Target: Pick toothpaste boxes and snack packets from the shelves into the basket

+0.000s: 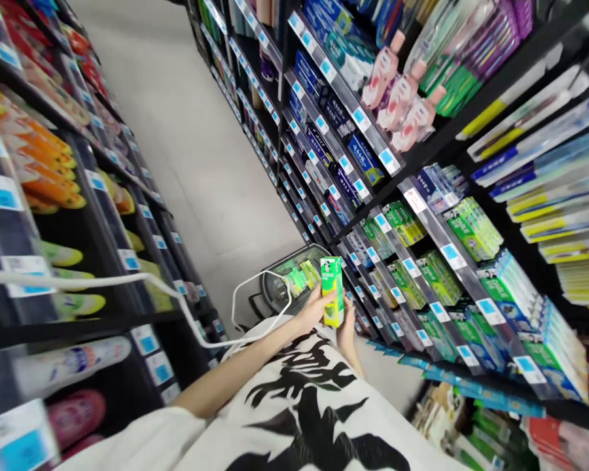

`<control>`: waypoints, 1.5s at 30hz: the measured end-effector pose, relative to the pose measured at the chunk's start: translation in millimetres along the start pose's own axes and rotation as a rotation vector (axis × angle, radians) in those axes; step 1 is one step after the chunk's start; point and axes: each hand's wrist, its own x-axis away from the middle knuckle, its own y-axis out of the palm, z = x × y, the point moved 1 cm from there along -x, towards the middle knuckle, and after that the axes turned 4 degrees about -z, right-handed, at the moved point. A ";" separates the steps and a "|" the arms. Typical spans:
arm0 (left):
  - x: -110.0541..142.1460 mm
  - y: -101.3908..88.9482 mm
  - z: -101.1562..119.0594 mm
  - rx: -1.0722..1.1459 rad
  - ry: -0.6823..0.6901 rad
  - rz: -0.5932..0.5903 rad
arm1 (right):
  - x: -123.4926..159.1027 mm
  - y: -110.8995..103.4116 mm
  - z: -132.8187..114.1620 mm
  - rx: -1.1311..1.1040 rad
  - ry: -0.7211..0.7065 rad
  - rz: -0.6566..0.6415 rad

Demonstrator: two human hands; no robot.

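Note:
A green and yellow toothpaste box (331, 291) stands upright in front of my body, held between both hands. My left hand (313, 313) is closed on its left side, with the thumb across the front. At its right edge my right hand (346, 322) grips it, with part of the fingers hidden behind the box. Just beyond my hands is a grey shopping basket (267, 297) with several green and yellow boxes (302, 276) inside.
Shelves of toothpaste boxes (434, 278) and hanging toothbrush packs (564, 216) line the right side. Bottles (49, 163) fill the left shelves. A white cable (191, 314) crosses from the left. Grey floor (201, 150) runs between the shelves.

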 end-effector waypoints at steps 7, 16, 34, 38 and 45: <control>29.4 -5.8 -8.5 -0.113 0.136 0.005 | 10.4 -10.9 -24.7 -0.061 -0.039 0.029; 44.5 -23.2 -24.4 -0.183 0.073 -0.011 | 41.9 0.7 -13.3 -0.298 -0.134 0.377; 43.8 -27.1 -13.6 -0.242 0.106 0.054 | 75.0 30.9 -12.0 -0.578 0.065 0.082; 43.3 -27.9 -11.7 -0.263 0.106 0.060 | 71.1 40.9 -10.5 -0.633 0.107 0.025; 46.4 -25.4 -15.7 -0.358 0.085 -0.058 | 71.1 41.3 -8.0 -0.647 0.129 0.052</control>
